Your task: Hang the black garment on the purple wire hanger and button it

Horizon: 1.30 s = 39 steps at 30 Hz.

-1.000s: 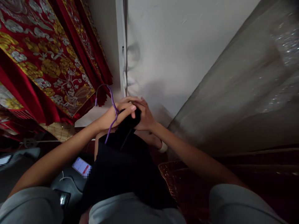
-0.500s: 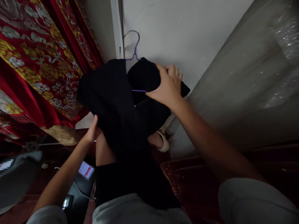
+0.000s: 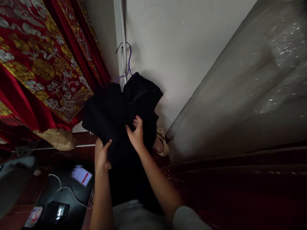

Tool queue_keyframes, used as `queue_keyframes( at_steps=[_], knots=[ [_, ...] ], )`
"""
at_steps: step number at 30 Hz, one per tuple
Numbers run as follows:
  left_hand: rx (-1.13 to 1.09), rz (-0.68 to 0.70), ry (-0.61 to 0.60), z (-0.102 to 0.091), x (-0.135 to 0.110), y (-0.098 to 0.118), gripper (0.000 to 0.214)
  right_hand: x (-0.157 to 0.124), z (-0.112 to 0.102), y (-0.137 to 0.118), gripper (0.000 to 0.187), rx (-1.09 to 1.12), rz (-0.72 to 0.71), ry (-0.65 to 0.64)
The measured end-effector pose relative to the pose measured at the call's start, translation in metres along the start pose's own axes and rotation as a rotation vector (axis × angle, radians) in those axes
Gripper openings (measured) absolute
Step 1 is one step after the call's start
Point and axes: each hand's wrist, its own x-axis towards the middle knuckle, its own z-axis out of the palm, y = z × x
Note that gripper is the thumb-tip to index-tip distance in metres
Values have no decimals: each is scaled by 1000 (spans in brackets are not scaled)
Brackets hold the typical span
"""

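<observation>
A black short-sleeved garment [image 3: 103, 110], probably a shirt, hangs on a thin purple hanger [image 3: 129, 60] in front of me. The hanger's hook stands out above the collar, before a pale vertical strip. My left hand [image 3: 104, 156] grips the garment's lower left side, thumb on the front and the other fingers hidden by the cloth. Against the middle of the front, below the neck opening, is my right hand [image 3: 136, 132]; its thumb and fingers are apart, slightly blurred. Dark cloth folds hide where the garment's lower end lies.
Red cloth with gold and silver embroidery [image 3: 45, 68] hangs at the left. A phone [image 3: 82, 176] and a white cable [image 3: 72, 193] lie on a black surface [image 3: 48, 188] at lower left. A translucent plastic cover [image 3: 216, 95] fills the right, beside a white wall [image 3: 182, 41].
My right hand has left the garment's right shoulder and moved down and left to its front. The hanger and garment have shifted left and down. My left hand stays at the left side.
</observation>
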Motion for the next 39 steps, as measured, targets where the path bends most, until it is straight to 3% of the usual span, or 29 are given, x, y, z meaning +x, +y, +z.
queue_keyframes(
  at_steps=[1, 2, 4, 7, 10, 14, 18, 25, 32, 35, 37, 39],
  knots=[
    [-12, -39, -7, 3, -3, -1, 48, -14, 10, 16, 52, 71, 149, -52],
    [-32, -87, -8, 5, -4, -2, 49, -27, 17, 28, 39, 100, 202, -75],
    [-64, -174, -3, 8, -6, -2, 50, -45, 18, 39, 30, 152, 266, -118],
    [-39, -244, -30, 6, -7, -2, 52, -50, 3, 29, 34, 196, 280, -130],
    [0, -255, -100, 1, -10, -4, 58, -33, -10, 5, 38, 245, 257, -90],
    [46, -233, -185, -2, -14, -5, 64, -14, -10, -18, 36, 289, 217, -98],
    [101, -227, -236, -5, -16, 1, 67, -20, -11, -24, 30, 277, 223, -93],
    [256, 5, -336, -14, -22, 16, 39, -27, -23, -34, 37, 293, 259, -66],
    [316, -70, -496, -4, -43, 21, 35, -37, -19, -44, 28, 222, 226, 48],
    [304, -21, -371, -14, -35, 22, 42, -35, -28, -42, 23, 262, 278, 10],
    [248, 61, -195, -22, -24, 24, 45, -32, -36, -41, 21, 294, 309, -48],
    [220, 244, 49, -23, -15, 27, 48, -29, -43, -42, 18, 306, 312, -93]
  ],
)
